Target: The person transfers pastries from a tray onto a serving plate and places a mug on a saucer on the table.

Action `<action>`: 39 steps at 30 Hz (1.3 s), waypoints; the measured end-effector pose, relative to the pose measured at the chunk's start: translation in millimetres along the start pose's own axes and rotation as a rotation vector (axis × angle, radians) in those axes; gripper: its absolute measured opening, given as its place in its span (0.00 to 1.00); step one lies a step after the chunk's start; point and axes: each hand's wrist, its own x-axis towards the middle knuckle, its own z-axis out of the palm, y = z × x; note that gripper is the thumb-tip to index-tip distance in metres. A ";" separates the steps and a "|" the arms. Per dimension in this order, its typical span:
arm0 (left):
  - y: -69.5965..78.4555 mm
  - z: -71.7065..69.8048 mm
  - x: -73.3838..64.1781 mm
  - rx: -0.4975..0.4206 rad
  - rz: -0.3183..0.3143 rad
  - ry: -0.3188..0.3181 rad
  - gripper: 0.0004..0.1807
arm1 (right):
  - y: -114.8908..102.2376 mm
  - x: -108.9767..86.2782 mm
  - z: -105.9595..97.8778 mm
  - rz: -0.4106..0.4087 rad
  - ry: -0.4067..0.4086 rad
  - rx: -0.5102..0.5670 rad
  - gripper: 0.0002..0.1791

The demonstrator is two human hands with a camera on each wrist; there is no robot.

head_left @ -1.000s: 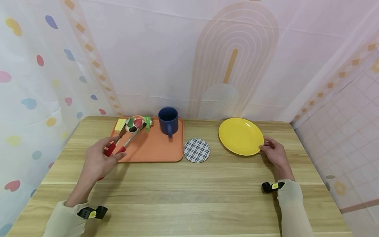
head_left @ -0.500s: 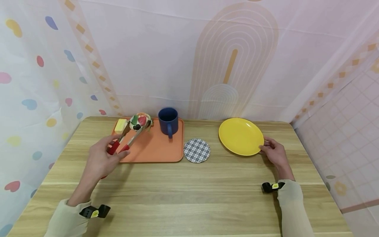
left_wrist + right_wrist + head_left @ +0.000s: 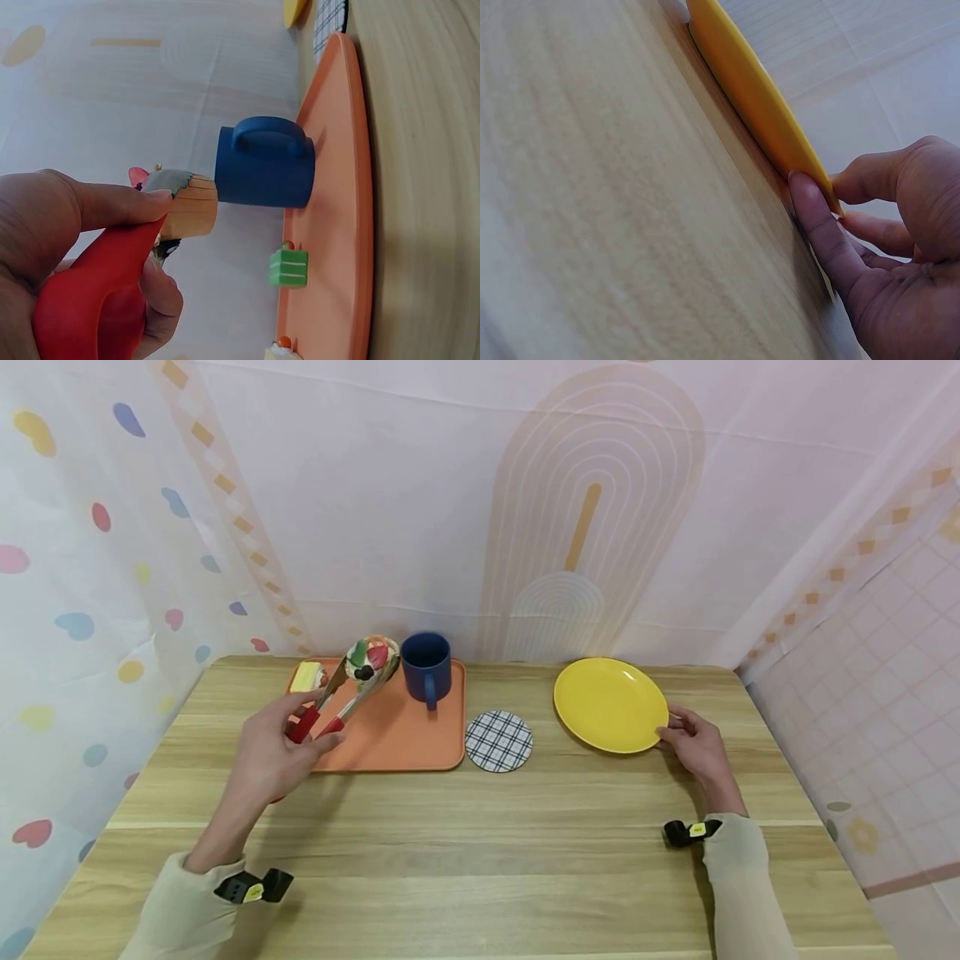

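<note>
My left hand (image 3: 281,747) holds red-handled tongs (image 3: 306,723), whose metal arms stand on either side of a cupcake (image 3: 372,660) topped with fruit. Its tan pleated side (image 3: 193,210) shows in the left wrist view, raised above the orange tray (image 3: 420,752). Just right of the cupcake in the head view, a blue mug (image 3: 427,665) stands on that tray, handle toward me. On the right, my right hand (image 3: 696,743) pinches the rim of a yellow plate (image 3: 609,703) between thumb and fingers.
A small yellow cake (image 3: 306,677) sits at the tray's back left corner. The left wrist view also shows a small green cake (image 3: 289,268) on the tray, behind the raised cupcake in the head view. A round plaid coaster (image 3: 498,741) lies beside the tray.
My left hand has moved right and slightly away from me, carrying the cupcake in the tongs from the tray's left back toward the mug. The right hand and plate have stayed put.
</note>
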 end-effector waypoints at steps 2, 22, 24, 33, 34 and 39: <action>2.7 1.3 1.2 -0.016 0.005 -0.006 0.35 | 0.1 -0.1 -0.4 -0.002 -0.001 -0.008 0.32; 26.3 15.1 13.3 -0.054 0.050 -0.022 0.33 | -1.0 -0.9 -1.7 -0.019 -0.022 -0.006 0.32; 29.6 16.6 14.6 -0.050 0.058 -0.016 0.33 | -1.7 -1.3 -1.8 -0.015 -0.020 -0.007 0.32; 38.8 25.3 20.8 -0.056 0.070 -0.018 0.32 | -2.8 -1.8 -1.1 -0.022 -0.019 0.003 0.32; 39.9 26.0 21.5 -0.059 0.072 -0.020 0.32 | -2.7 -1.4 -1.1 -0.022 -0.019 0.001 0.32; 45.6 30.6 25.4 -0.086 0.095 -0.025 0.33 | -2.9 -0.9 -1.1 -0.014 -0.015 -0.005 0.32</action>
